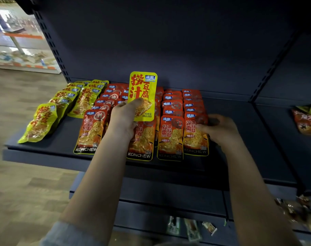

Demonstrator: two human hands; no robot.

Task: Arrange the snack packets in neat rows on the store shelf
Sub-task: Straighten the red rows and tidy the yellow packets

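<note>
Shelf (240, 125): dark blue store shelf, carrying the snack packets in rows running front to back.
Yellow packets (62, 107): two overlapping rows at the shelf's left end, leaning back.
Red packets (170, 137): four overlapping rows at the shelf's middle, just beside the yellow rows, "KONCHEW" printed on the front ones.
Held yellow packet (142, 93): upright, raised above the red rows.
Left hand (126, 119): fingers and thumb clamped on the lower part of the held yellow packet.
Right hand (216, 128): fingers curled on the right edge of the rightmost red row.
Loose packets, right (305, 119): on the neighbouring shelf section.
Lower shelf (169, 206): small scattered packets (192, 228), blurred.
</note>
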